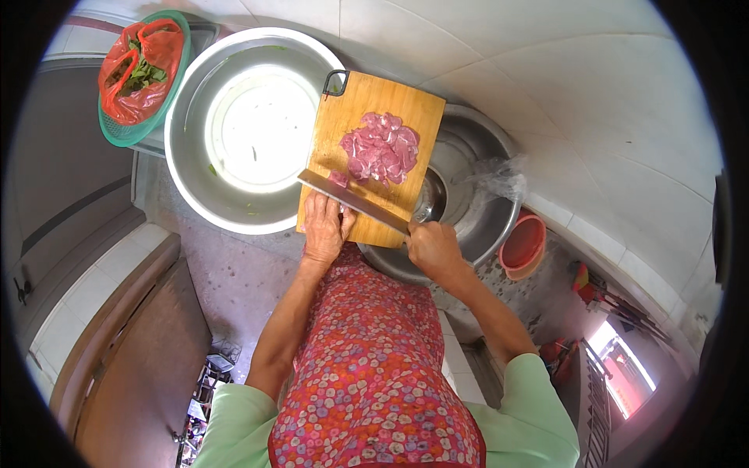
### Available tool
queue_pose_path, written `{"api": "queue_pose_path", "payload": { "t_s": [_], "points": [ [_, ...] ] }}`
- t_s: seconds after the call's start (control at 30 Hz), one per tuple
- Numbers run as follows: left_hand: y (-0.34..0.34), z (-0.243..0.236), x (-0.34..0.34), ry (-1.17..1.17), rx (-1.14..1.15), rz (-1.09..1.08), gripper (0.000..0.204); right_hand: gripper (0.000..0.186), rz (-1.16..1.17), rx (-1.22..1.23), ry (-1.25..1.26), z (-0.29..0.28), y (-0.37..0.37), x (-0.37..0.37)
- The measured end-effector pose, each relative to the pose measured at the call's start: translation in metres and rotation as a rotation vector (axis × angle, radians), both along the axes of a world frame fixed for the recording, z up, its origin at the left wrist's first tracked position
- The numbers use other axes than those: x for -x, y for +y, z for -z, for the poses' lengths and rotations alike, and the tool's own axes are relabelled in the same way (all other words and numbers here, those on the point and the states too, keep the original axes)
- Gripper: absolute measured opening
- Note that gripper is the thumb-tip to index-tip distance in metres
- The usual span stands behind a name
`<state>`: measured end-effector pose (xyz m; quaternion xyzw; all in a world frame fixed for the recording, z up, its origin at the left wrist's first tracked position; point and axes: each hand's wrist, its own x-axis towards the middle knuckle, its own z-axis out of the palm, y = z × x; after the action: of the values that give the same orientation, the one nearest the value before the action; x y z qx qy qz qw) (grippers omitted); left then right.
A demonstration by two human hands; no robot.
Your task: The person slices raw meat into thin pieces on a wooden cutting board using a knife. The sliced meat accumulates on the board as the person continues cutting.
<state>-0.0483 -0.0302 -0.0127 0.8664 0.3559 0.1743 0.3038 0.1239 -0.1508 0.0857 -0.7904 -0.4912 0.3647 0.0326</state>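
My right hand [435, 251] is wrapped round the handle of a wide-bladed kitchen knife [355, 201], whose blade slants across the lower part of a wooden cutting board [324, 140]. On the board's near left corner, my left hand [324, 226] presses down with bent fingers close behind the blade, on a piece of raw meat mostly hidden by the hand and knife. A small cut bit of meat [338, 179] lies just beyond the blade. Farther up the board rests a pile of sliced raw meat [381, 148].
The board lies across a large metal basin [179, 168] on the left and another metal basin [503, 226] on the right, which has a clear plastic bag [503, 178] at its rim. A green basket [117, 136] holds a red bag [160, 51] of leaves. Red tubs [524, 243] stand at right.
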Motion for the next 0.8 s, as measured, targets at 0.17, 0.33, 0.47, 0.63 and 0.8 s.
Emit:
{"api": "queue_pose_path", "payload": {
  "t_s": [0.17,0.33,0.47,0.63,0.8],
  "points": [
    [0.007,-0.001,-0.004,-0.065,0.011,-0.019,0.051,0.013,-0.020,0.011,-0.028,-0.004,0.000,0.009],
    [0.011,0.005,-0.006,-0.134,-0.016,-0.039,0.056,0.011,-0.040,0.140,0.009,0.002,0.012,0.015],
    [0.014,0.009,-0.002,-0.122,0.043,-0.018,0.058,0.012,0.021,-0.071,0.006,0.026,0.013,0.036],
    [0.015,0.007,-0.003,-0.151,0.051,-0.055,0.053,0.010,0.049,-0.106,-0.007,0.024,0.023,0.049],
    [0.014,0.009,-0.007,-0.121,0.093,-0.096,0.050,0.014,0.133,0.270,0.046,-0.002,0.013,0.036]
  ]
}}
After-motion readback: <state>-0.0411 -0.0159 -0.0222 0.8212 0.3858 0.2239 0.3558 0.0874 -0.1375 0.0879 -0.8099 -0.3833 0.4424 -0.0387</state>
